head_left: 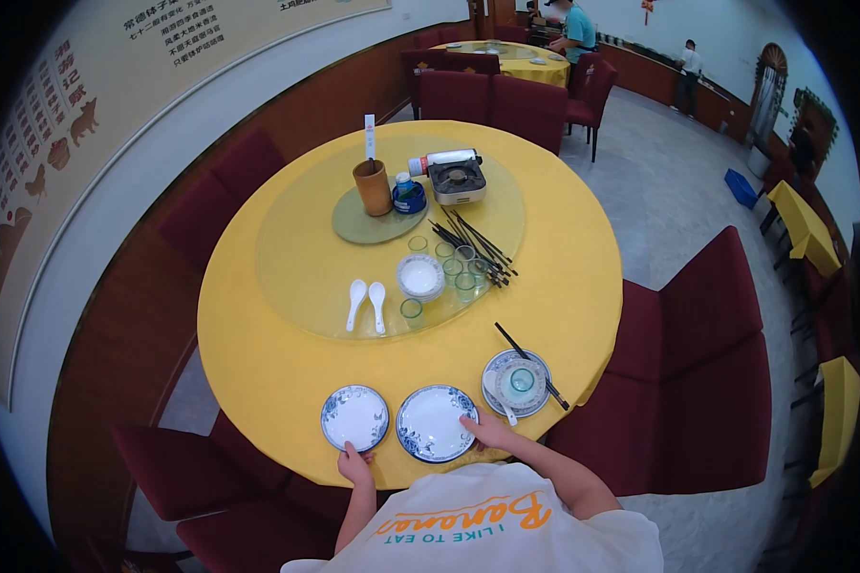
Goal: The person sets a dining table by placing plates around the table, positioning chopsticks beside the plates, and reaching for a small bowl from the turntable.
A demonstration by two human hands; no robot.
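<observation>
Yellow tablecloth (248, 368) beneath blue-flowered white plates (435, 425)

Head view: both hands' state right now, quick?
Left hand: touching near rim of left plate; grip cannot be told.
Right hand: touching right rim of middle plate; grip cannot be told.
</observation>
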